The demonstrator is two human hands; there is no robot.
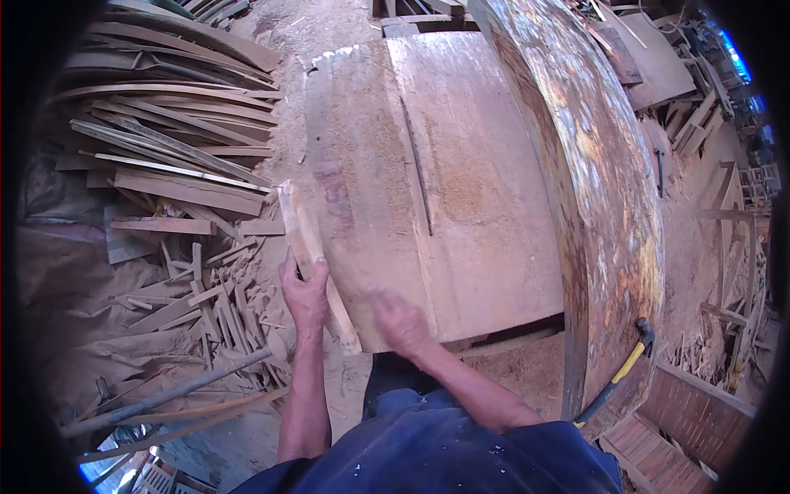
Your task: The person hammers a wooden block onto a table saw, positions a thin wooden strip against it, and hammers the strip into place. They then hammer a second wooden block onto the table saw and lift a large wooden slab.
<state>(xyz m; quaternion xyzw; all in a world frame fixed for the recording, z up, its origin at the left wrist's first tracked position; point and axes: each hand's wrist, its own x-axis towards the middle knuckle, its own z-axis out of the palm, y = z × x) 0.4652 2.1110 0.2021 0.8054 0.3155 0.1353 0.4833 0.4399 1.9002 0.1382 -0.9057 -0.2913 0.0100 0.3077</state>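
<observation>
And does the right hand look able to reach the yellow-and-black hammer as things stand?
Probably yes. The hammer lies uncovered on the big slab to the right. The right hand would likely need to cross the slab's edge, but nothing else seems in the way.

The counter point(502, 284) has a pale, worn top split by a dark, narrow slot point(419, 169). Sawdust point(465, 193) lies scattered over it, thick to the slot's right; faded red marks point(334, 198) show left of it. A strip point(304, 226) runs along its left edge. Planks point(189, 189) and offcuts point(222, 313) litter the floor point(300, 29).
</observation>
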